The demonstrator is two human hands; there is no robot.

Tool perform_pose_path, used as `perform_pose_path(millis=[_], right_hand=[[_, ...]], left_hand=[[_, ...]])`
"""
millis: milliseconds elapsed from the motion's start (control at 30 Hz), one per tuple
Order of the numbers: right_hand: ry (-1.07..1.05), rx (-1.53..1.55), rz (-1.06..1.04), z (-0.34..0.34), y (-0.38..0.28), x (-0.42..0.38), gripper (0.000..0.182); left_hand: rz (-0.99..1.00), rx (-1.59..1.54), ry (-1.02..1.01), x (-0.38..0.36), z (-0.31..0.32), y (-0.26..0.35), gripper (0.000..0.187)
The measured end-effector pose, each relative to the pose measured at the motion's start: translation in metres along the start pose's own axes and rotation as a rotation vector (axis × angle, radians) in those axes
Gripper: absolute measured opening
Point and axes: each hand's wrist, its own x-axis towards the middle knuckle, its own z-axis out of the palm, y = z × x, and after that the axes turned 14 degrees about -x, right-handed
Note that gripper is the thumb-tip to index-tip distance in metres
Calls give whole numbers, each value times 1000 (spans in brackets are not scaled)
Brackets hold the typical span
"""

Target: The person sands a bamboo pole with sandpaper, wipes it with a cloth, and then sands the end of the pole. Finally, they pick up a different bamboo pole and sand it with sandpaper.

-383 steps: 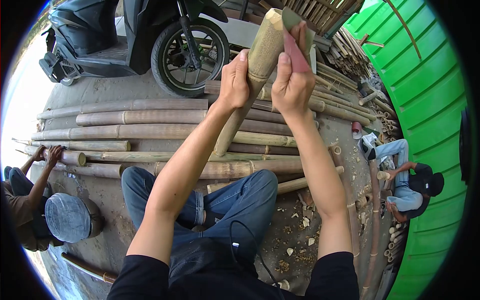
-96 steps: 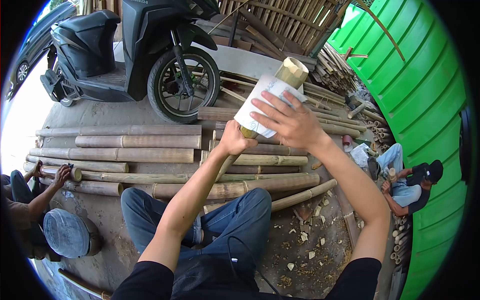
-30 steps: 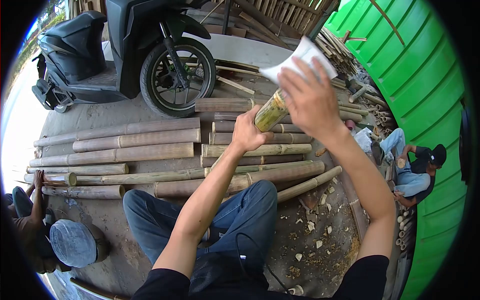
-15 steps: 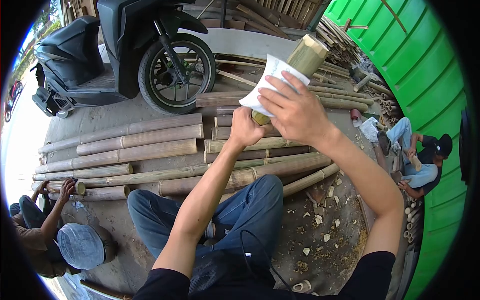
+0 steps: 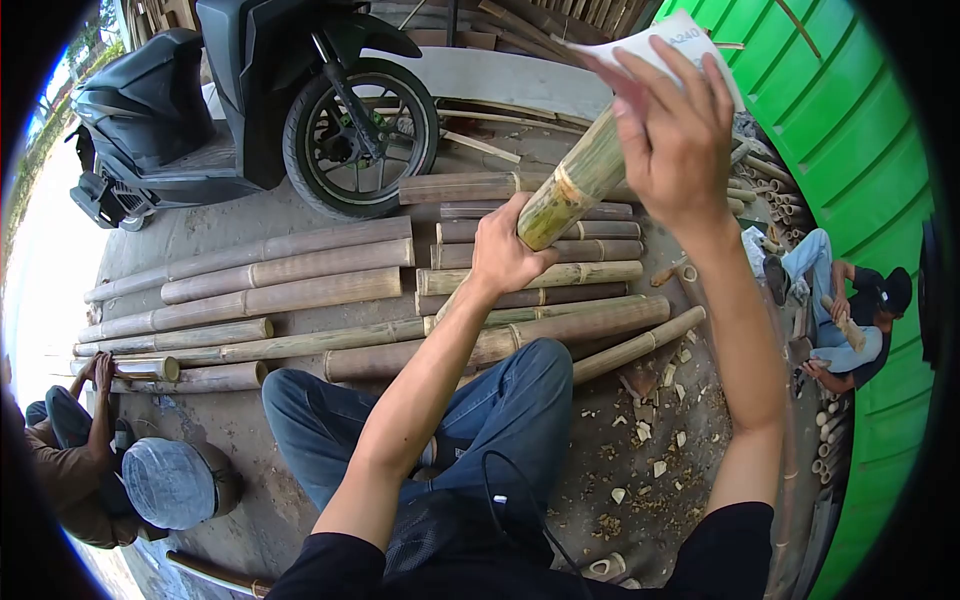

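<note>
My left hand [image 5: 505,255] grips a green-yellow bamboo piece [image 5: 575,185] low on its shaft and holds it tilted up toward the right. My right hand [image 5: 675,135] presses a sheet of white-backed sandpaper [image 5: 670,40] around the bamboo's upper end, which the hand and paper hide. Both arms reach out over my bent knees in blue jeans [image 5: 470,420].
Long bamboo poles [image 5: 290,270] lie in rows on the concrete ahead. A black scooter [image 5: 250,90] stands behind them. One person [image 5: 85,470] crouches at the lower left and another [image 5: 850,320] sits at the right by a green wall [image 5: 860,200]. Bamboo chips [image 5: 640,450] litter the ground.
My right hand has slid the sandpaper up along the bamboo to its top end, covering the tip that showed half a second ago. My left hand keeps its grip.
</note>
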Motion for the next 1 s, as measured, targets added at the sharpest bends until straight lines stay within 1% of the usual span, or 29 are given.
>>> perform_pose_path(millis=[33, 67, 133, 167, 233, 300, 367, 400, 433, 500, 567, 600, 633, 667, 700, 733, 767, 800, 833, 900, 933, 967, 1000], right_hand=[[-3, 1, 75, -2, 8, 3, 31], [2, 3, 79, -2, 4, 1, 31], [20, -12, -17, -7, -12, -11, 36], [21, -11, -15, -15, -13, -14, 36], [41, 52, -64, -37, -10, -14, 39], [58, 18, -48, -53, 1, -15, 38], [88, -49, 82, -65, 4, -20, 37], [116, -21, 164, -65, -2, -24, 35], [119, -10, 169, -67, -14, -33, 35], [39, 195, 279, -65, -50, -58, 37], [98, 366, 130, -49, -98, -92, 38], [86, 388, 146, -47, -109, -101, 38], [-28, 467, 226, -47, -120, -109, 37], [-145, 545, 306, -46, -133, -119, 36], [-170, 580, 401, -30, -142, -129, 36], [-178, 661, 469, -21, -166, -139, 37], [-181, 737, 534, -14, -193, -148, 38], [-215, 775, 506, -15, -220, -154, 39], [-244, 809, 479, -16, -245, -160, 39], [-320, 938, 240, -5, -283, -180, 39], [-337, 994, 216, 3, -298, -187, 38], [-345, 1000, 219, 15, -310, -193, 38], [-386, 982, 272, 28, -320, -198, 38]], left_hand=[[-12, 2, 2, 1, 1, 3, 52], [6, 19, 11, 2, 1, 5, 51], [26, 62, 25, -2, -4, 5, 51], [49, 97, 47, -2, -8, 9, 51], [171, 176, 84, -3, -23, 27, 54], [301, 275, 114, 4, -42, 58, 58], [328, 417, 67, 6, -64, 96, 60], [281, 474, 33, 2, -74, 115, 58], [215, 524, -24, -5, -85, 128, 58], [144, 621, -87, -30, -101, 143, 59], [-39, 684, -154, -65, -119, 153, 59], [-167, 727, -199, -83, -128, 159, 60], [-202, 777, -198, -106, -134, 157, 60], [-283, 772, -197, -125, -139, 155, 58], [-366, 765, -192, -144, -143, 152, 56], [-396, 775, -199, -161, -146, 147, 56], [-487, 763, -183, -176, -149, 140, 55], [-575, 750, -167, -193, -152, 132, 54], [-587, 758, -169, -209, -158, 119, 54], [-653, 811, -183, -243, -171, 85, 60], [-694, 823, -192, -255, -175, 70, 64], [-703, 822, -196, -263, -177, 61, 64], [-741, 846, -206, -269, -176, 53, 65]])
